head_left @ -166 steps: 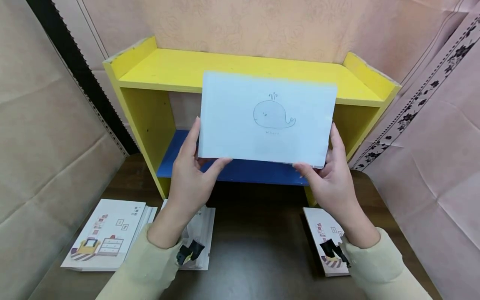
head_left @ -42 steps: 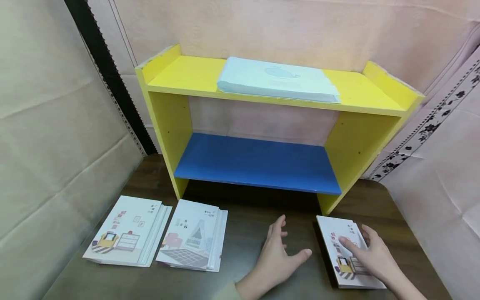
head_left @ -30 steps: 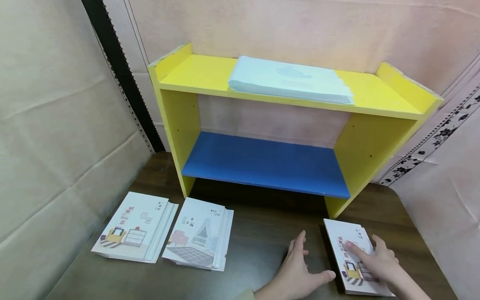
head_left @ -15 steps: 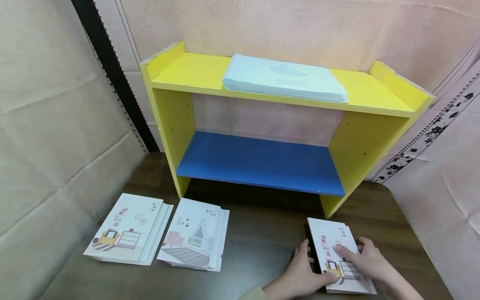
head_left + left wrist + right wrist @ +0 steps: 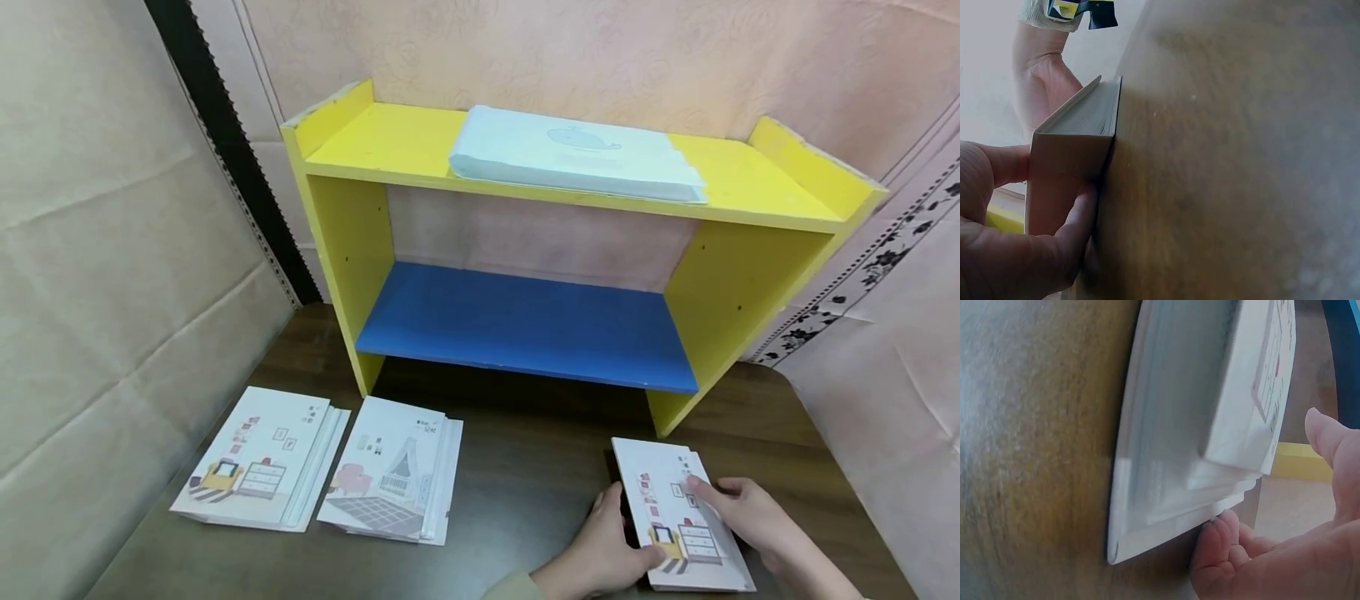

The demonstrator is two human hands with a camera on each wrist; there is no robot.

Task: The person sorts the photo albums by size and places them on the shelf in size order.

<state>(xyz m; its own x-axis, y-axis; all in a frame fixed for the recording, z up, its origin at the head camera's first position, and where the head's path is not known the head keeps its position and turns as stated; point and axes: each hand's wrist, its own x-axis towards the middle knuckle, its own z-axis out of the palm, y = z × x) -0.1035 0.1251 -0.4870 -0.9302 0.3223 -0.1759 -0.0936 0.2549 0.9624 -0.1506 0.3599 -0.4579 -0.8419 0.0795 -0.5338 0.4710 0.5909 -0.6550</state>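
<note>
A stack of white books (image 5: 667, 508) with a printed furniture cover lies at the right of the table. My left hand (image 5: 603, 550) holds its near left corner, thumb over the cover. In the left wrist view, the fingers (image 5: 1075, 225) of that hand lie against the plain spine side. At the stack's right side is my right hand (image 5: 757, 521). The right wrist view shows its fingertips (image 5: 1225, 531) curled at the stepped lower edges, while its thumb (image 5: 1322, 431) stands apart from the cover.
A yellow shelf unit (image 5: 750, 283) with a blue lower board (image 5: 525, 325) stands behind. A light blue whale-drawing booklet (image 5: 577, 158) lies on its top. Two more book stacks, one with a furniture cover (image 5: 255, 458) and one with a tower cover (image 5: 390, 471), lie at left.
The light blue booklet went from both hands onto the shelf top. Both hands came down to the right stack, which slid slightly left, and my left hand closed in on its left side.
</note>
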